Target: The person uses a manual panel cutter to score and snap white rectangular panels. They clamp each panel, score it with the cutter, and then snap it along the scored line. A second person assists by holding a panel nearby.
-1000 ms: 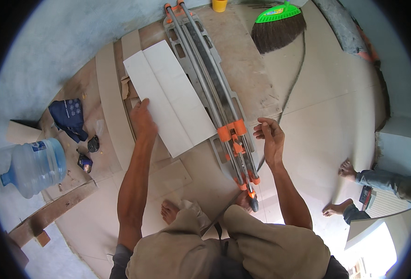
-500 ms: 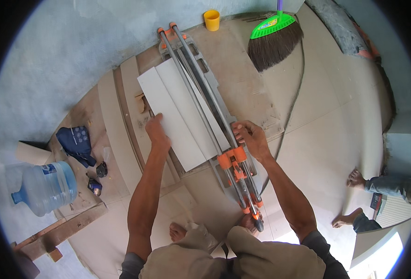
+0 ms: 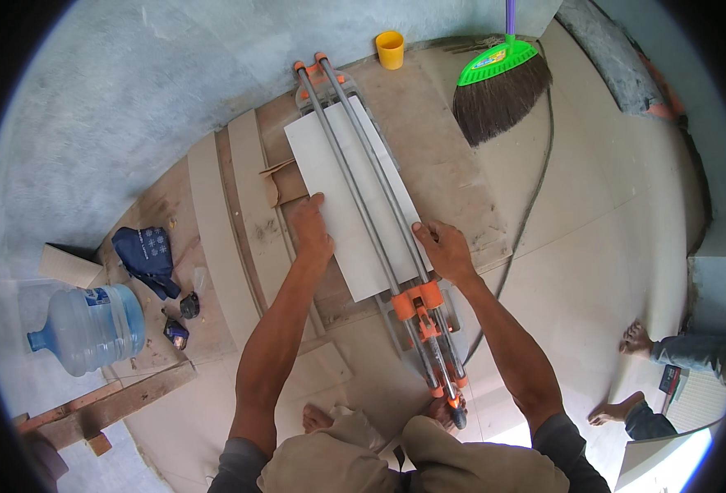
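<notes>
A long white tile [image 3: 336, 181] lies lengthwise on a manual tile cutter [image 3: 450, 316], beneath its two steel rails. My left hand [image 3: 312, 230] grips the tile's left edge, thumb and index finger showing at the rim and the other fingers curled. On the opposite side my right hand [image 3: 447, 251] holds the tile's right edge beside the right rail, its fingers bent. The orange carriage of the cutter sits at the near end, just past the tile's near edge. Its handle [image 3: 458, 415] points down toward my feet.
Tile strips [image 3: 215, 197] and a torn cardboard piece [image 3: 287, 182] lie left of the cutter. Farther left are a blue pouch [image 3: 145, 259] and a water jug [image 3: 92, 329]. A yellow cup [image 3: 390, 51] and green broom [image 3: 502, 86] stand beyond. Another person's feet [image 3: 617, 407] show at right.
The white tile has slid right across the cutter, and both rails now pass over it. My left hand has moved right with it, while my right hand has closed on its right edge.
</notes>
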{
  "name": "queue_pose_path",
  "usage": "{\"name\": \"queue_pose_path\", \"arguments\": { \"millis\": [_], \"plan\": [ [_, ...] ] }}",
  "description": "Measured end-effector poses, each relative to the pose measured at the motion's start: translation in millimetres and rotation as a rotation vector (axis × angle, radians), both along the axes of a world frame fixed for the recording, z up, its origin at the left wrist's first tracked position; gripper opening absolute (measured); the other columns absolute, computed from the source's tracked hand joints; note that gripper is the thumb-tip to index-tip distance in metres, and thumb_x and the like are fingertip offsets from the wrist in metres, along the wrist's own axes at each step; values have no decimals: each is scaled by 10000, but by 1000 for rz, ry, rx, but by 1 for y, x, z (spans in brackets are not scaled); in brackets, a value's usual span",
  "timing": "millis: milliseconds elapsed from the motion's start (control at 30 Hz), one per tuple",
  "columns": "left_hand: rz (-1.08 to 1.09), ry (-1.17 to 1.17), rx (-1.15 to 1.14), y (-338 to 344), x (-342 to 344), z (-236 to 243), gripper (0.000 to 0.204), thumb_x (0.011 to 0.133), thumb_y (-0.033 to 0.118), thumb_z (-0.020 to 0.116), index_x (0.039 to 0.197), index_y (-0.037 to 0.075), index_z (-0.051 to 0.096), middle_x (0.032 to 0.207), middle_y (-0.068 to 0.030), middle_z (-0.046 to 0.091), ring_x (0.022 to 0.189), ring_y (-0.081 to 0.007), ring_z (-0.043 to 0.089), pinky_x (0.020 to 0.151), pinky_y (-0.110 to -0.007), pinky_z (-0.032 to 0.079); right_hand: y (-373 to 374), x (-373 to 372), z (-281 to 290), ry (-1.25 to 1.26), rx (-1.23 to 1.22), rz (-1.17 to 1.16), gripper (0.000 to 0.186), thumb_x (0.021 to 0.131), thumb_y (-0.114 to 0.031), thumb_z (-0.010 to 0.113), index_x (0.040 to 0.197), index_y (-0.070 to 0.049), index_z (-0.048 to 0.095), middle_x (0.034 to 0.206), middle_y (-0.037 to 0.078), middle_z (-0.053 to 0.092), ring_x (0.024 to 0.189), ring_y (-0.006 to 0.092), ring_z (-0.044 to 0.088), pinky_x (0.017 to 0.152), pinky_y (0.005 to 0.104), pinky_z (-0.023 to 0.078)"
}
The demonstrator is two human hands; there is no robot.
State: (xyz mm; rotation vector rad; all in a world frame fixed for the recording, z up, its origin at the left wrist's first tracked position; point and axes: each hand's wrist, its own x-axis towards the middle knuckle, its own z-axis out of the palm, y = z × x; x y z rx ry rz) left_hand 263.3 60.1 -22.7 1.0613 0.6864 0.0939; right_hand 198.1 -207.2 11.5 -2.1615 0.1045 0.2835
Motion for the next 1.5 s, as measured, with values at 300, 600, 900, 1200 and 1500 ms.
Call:
{"name": "queue_pose_path", "arguments": {
  "millis": [300, 600, 900, 1200, 1500],
  "plan": [
    [-25, 48, 27, -20, 23, 14, 90, 917, 90, 677, 908, 10, 639, 898, -76, 614, 802, -181, 577, 734, -384, 498, 6, 7, -25, -223, -106, -147, 545, 1085, -453, 518, 863, 32, 626, 709, 271, 615, 684, 466, 624, 677, 531, 477],
    [-106, 69, 93, -15, 34, 9, 169, 923, 122, 684, 799, 37, 607, 818, -54, 599, 748, -179, 564, 679, -385, 483, 2, 21, -17, -57, -129, -104, 503, 1083, -450, 495, 921, -1, 653, 819, 286, 685, 847, 487, 679, 804, 559, 506],
    [-405, 84, 738, 5, 40, 24, 336, 951, 327, 646, 960, -3, 708, 805, -73, 653, 678, -171, 598, 593, -359, 483, 4, 28, -22, -88, -120, -112, 507, 1082, -449, 493, 904, -2, 653, 804, 285, 682, 812, 484, 675, 793, 557, 504],
    [-468, 180, 693, 6, 47, 36, 375, 954, 365, 640, 997, 2, 726, 747, -65, 644, 585, -155, 587, 543, -339, 479, 6, 37, -25, -74, -160, -116, 504, 1080, -450, 494, 907, -6, 660, 809, 280, 699, 832, 480, 694, 808, 563, 513],
    [-486, 176, 807, 6, 51, 36, 416, 932, 391, 639, 934, -18, 715, 729, -93, 642, 581, -188, 592, 580, -380, 481, 5, 40, -30, -86, -193, -118, 508, 1080, -459, 497, 907, -14, 672, 813, 288, 700, 827, 482, 702, 792, 567, 528]
  ]
}}
